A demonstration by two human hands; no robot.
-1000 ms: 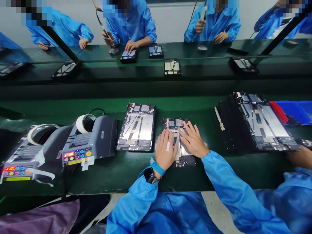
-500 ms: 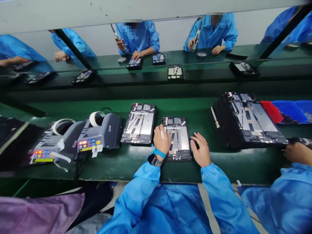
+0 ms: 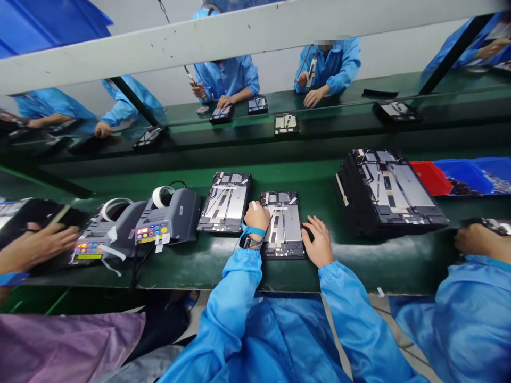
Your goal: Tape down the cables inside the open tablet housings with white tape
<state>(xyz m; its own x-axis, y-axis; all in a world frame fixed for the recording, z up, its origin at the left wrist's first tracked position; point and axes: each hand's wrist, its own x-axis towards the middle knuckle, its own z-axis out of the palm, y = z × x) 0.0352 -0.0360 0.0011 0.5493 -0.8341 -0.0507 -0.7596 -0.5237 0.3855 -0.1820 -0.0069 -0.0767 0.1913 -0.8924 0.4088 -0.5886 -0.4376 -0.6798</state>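
While my left hand bends at the left edge of an opened tablet on a green workbench, my right hand is poised along its opposite edge, as seen from the head view. My left fingers are curled with their tips hidden, so I cannot tell whether they grip anything; my right fingers are loosely spread and grasp nothing. The tablet lies between the two sets of fingers, its inner parts facing up. Just left of my left fingers sits a second tablet, and beyond it, farther left, stand two grey tape dispensers with lit displays. A stack of tablets rises well to the right of my right fingers, near a red bin and blue bins. Past my fingertips, across the bench, a co-worker in blue holds a handheld tool.
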